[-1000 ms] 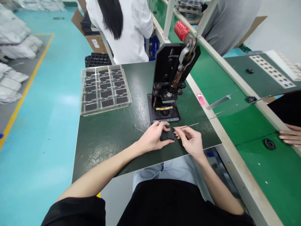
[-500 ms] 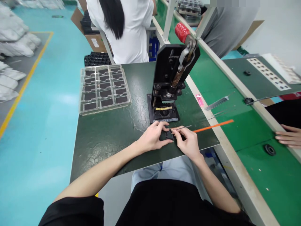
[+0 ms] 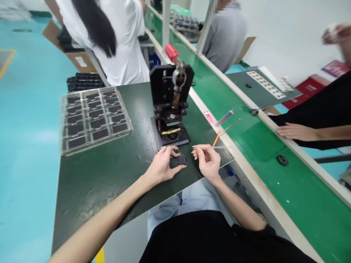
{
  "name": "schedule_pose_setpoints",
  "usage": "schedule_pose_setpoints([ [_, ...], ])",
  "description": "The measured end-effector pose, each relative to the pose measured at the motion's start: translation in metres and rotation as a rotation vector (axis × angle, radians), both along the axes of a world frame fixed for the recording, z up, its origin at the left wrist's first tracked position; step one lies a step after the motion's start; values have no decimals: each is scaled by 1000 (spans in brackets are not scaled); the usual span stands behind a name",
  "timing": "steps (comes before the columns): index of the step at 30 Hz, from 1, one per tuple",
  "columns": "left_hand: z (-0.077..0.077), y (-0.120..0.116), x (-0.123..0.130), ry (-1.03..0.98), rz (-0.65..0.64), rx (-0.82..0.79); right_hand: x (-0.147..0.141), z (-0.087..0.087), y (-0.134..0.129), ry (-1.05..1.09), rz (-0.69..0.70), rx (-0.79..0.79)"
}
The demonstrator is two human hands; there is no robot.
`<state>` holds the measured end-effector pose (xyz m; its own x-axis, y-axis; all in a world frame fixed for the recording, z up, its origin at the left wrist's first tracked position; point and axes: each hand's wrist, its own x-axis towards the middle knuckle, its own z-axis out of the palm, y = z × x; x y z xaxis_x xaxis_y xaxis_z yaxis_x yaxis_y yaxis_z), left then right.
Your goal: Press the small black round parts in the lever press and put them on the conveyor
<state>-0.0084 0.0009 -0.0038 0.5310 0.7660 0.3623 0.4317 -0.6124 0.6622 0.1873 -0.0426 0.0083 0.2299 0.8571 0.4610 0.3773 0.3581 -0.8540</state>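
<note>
My left hand (image 3: 164, 164) is closed on a small black part with a round end (image 3: 182, 159), thumb and fingers gripping its edges just above the green tabletop. To the right, my right hand (image 3: 208, 160) pinches a thin grey strip (image 3: 218, 147), which lies across the fingers and points to the right. A gap separates this hand from the black part. Behind both hands stands a black hand press (image 3: 172, 98) with a red-gripped lever. On its base, a yellow strip (image 3: 171, 131) lies across the fixture. An orange stick (image 3: 216, 138) shows just behind my right hand.
A clear tray of black pieces (image 3: 95, 118) sits on the table's left. Along the right runs a green conveyor (image 3: 246, 131) with a pale rail, carrying a black ring-shaped part (image 3: 282, 160). Grey strips (image 3: 225, 118) lie by the rail. A co-worker's hand (image 3: 297, 130) rests across the belt.
The view has swung to the right. My right hand has drawn away from the black part with the grey strip, while my left hand still holds the part.
</note>
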Motion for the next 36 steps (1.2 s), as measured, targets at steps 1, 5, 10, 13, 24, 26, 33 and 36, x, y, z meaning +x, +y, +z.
schedule_pose_setpoints([
  [1,0,1,-1,2,2,9,2,0,-3,34,-63,44],
  [5,1,3,-4,13,5,13,23,6,-17,12,-181,109],
  [10,7,2,-5,53,-8,-8,66,15,-26,-190,-280,41],
  [13,10,1,-4,71,-10,-34,79,10,-18,-446,-308,27],
  [24,35,15,-18,-25,248,115,71,-10,-24,-545,-222,-87],
  [26,38,27,-20,-48,316,103,76,-6,-32,-569,-216,-114],
  [33,33,53,-8,14,352,80,92,1,-41,-726,-189,-127],
  [36,33,55,-5,39,354,60,95,1,-42,-701,-175,-126],
])
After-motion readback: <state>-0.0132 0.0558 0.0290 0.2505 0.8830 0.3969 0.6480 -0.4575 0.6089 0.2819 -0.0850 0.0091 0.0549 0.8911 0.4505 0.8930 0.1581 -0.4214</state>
